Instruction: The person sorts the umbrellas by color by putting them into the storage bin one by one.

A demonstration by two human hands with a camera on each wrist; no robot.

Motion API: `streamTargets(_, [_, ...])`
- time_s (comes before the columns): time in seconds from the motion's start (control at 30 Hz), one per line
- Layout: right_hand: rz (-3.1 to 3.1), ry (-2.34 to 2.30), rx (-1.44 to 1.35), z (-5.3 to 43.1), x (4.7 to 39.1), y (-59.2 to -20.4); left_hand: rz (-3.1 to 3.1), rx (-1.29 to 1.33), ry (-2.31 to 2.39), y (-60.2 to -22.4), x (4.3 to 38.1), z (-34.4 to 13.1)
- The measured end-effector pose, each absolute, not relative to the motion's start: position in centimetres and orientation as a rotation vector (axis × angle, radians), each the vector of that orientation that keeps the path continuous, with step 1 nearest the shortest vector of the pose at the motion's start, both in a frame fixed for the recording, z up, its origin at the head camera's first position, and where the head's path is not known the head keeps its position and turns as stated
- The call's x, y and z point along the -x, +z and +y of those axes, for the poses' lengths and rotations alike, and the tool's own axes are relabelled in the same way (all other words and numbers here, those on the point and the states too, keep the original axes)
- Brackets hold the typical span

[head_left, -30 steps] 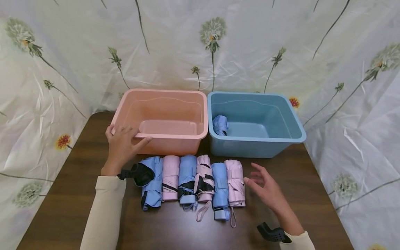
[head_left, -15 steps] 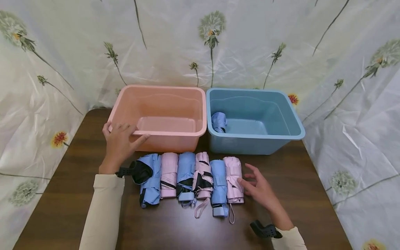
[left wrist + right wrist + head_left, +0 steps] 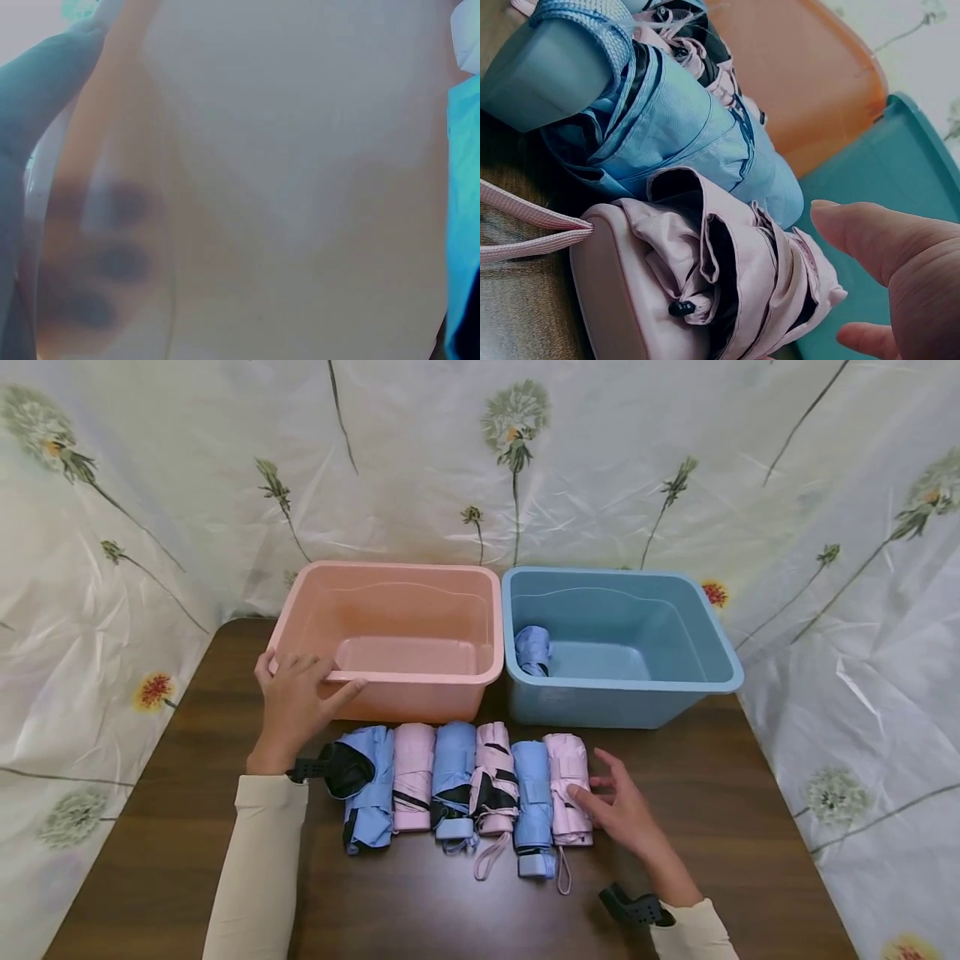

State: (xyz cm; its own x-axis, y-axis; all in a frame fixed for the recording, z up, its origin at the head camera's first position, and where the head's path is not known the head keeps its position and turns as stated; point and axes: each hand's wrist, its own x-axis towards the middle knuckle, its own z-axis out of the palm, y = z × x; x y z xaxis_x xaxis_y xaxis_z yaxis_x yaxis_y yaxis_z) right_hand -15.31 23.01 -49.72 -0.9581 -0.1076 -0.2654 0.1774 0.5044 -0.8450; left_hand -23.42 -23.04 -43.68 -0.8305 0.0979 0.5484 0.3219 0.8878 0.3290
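Note:
My left hand [image 3: 294, 706] grips the near left rim of the peach bin [image 3: 408, 692]; in the left wrist view the thumb [image 3: 45, 82] stays outside while fingertips show dimly through the wall. My right hand [image 3: 624, 810] is at the right side of the rightmost pink folding umbrella [image 3: 568, 767], its thumb reaching over the top. The right wrist view shows that thumb [image 3: 885, 236] apart from the pink fabric, with the other fingers mostly hidden. Left of this umbrella lies a blue folding umbrella [image 3: 532, 793], in a row of several pink and blue ones.
A blue bin [image 3: 600, 706] stands right of the peach one, with a blue folding umbrella [image 3: 532, 647] at its left end. Wrist straps loop toward the front of the wooden table [image 3: 420, 910]. Floral sheeting [image 3: 405, 460] hangs behind and along both sides.
My right hand has moved left, from beside the rightmost pink umbrella until its thumb is over it. The left hand keeps its grip on the peach bin. The head view has shifted slightly.

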Motion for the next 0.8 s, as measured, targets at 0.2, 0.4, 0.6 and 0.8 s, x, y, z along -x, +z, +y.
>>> streamTargets(0.2, [2.551, -1.280, -0.070, 22.7, 15.9, -49.8, -2.500, 0.316, -0.553, -43.9, 23.6, -23.0])
streamTargets(0.4, [2.613, -1.168, -0.069, 22.0, 16.5, -49.6, -2.494, 0.315, -0.554, -43.9, 23.7, -23.1])
streamTargets(0.6, [2.628, -1.135, -0.059, 21.6, 16.5, -49.5, -2.510, 0.310, -0.560, -44.0, 23.7, -23.2])
streamTargets(0.8, [2.643, -1.116, -0.066, 21.4, 16.4, -49.7, -2.502, 0.305, -0.558, -44.0, 23.7, -23.2])
